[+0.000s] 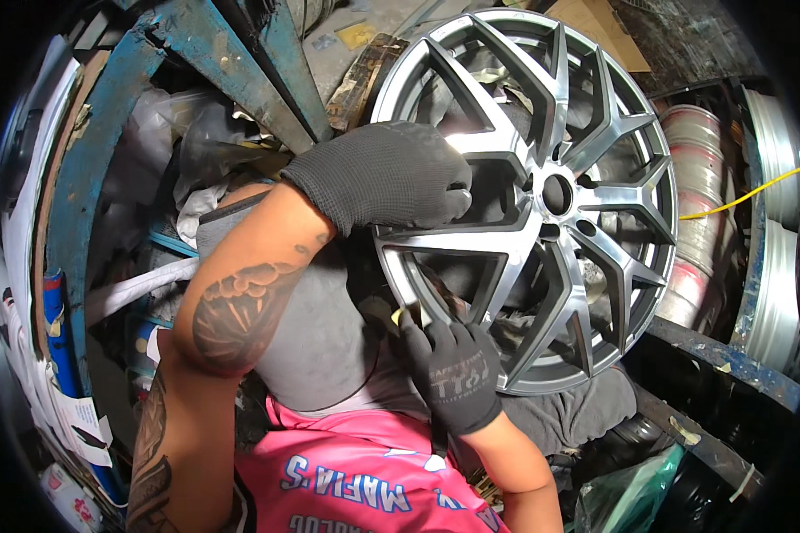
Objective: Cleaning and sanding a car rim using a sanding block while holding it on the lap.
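Note:
A silver and dark-grey multi-spoke alloy wheel (pixel 520 266) lies tilted in front of me, its hub hole facing up. My left hand (pixel 387 178), in a black knit glove, is closed over the left part of the rim, its fingers curled down between the spokes. What its palm touches is hidden. My right hand (pixel 453 369), also in a black glove, is at the lower left edge of the wheel. Its fingers are closed beside the rim, with a small pale-yellow piece (pixel 396 315) showing at their tips. I cannot make out its kind.
A worn blue metal frame (pixel 89 204) stands on the left. Silver wheel barrels (pixel 693 204) stack at the right, crossed by a yellow cord (pixel 747 195). Grey cloth (pixel 569 413) lies below the wheel, and a green plastic bag (pixel 631 493) sits at lower right.

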{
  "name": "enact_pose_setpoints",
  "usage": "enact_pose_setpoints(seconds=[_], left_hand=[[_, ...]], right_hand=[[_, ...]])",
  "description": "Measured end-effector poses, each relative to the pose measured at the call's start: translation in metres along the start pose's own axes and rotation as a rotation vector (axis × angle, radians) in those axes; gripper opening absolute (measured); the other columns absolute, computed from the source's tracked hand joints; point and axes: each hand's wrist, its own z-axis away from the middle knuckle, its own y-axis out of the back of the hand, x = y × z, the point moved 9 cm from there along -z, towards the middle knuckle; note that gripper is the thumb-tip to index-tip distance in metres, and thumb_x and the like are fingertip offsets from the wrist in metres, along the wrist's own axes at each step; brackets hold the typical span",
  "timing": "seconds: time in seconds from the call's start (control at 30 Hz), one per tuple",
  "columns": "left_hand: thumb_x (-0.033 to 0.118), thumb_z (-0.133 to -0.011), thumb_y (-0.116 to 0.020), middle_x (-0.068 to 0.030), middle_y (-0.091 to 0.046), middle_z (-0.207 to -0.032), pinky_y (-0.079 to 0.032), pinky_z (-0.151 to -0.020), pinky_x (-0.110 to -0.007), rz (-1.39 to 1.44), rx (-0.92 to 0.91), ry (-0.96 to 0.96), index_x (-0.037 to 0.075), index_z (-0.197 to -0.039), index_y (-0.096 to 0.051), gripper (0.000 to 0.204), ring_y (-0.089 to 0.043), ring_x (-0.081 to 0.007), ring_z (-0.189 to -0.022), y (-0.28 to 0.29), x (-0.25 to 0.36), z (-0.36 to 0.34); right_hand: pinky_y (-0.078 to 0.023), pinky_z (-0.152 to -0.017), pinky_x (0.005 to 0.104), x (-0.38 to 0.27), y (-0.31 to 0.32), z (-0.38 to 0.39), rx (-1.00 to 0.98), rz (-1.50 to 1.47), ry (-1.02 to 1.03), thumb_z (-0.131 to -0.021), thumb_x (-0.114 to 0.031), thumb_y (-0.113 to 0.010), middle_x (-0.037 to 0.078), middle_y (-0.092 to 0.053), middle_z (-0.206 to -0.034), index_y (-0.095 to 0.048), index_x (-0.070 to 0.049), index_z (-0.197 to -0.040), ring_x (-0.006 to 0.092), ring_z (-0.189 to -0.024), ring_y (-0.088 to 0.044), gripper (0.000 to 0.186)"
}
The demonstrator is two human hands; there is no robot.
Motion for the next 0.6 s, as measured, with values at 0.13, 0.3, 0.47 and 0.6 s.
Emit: enact_pose_setpoints(seconds=[0.13,0.3,0.47,0.6], left_hand=[[0.038,-0.098,-0.057,-0.0173,-0.072,-0.098,-0.053,-0.092,-0.051,-0.001,-0.036,0.013,0.012,-0.102,-0.074,0.031,-0.069,-0.0386,-0.098,0.002,0.001,0.000],[0.038,-0.098,-0.057,-0.0164,-0.072,-0.102,-0.052,-0.093,-0.050,-0.001,-0.044,0.024,0.013,-0.105,-0.074,0.031,-0.069,-0.0382,-0.100,0.000,0.000,0.001],[0.038,-0.101,-0.057,-0.0149,-0.074,-0.109,-0.051,-0.096,-0.050,0.146,-0.007,-0.047,0.014,-0.115,-0.075,0.033,-0.069,-0.0370,-0.103,-0.001,0.012,-0.003],[0.027,-0.099,-0.062,-0.0146,-0.076,-0.098,-0.055,-0.084,-0.039,0.357,-0.155,-0.145,0.006,-0.116,-0.074,0.029,-0.071,-0.0280,-0.090,0.011,0.034,-0.002]], right_hand=[[-0.046,-0.065,0.0352,-0.002,0.003,-0.005,0.003,0.023,0.007,-0.087,-0.019,-0.060,0.002,-0.052,-0.080,-0.073,-0.012,-0.116,0.0180,-0.074,-0.059,0.032],[-0.046,-0.065,0.0367,0.002,0.001,-0.007,-0.035,-0.073,-0.052,-0.088,-0.018,-0.060,0.003,-0.056,-0.082,-0.072,-0.011,-0.119,0.0206,-0.076,-0.061,0.034],[-0.050,-0.068,0.0405,0.031,0.019,-0.012,0.201,-0.431,-0.142,-0.087,-0.014,-0.073,0.009,-0.063,-0.083,-0.073,-0.010,-0.124,0.0257,-0.077,-0.066,0.037],[-0.053,-0.084,0.0329,0.076,0.002,0.012,0.400,-1.118,-0.564,-0.090,-0.014,-0.078,0.012,-0.071,-0.107,-0.067,-0.001,-0.115,0.0169,-0.090,-0.068,0.031]])
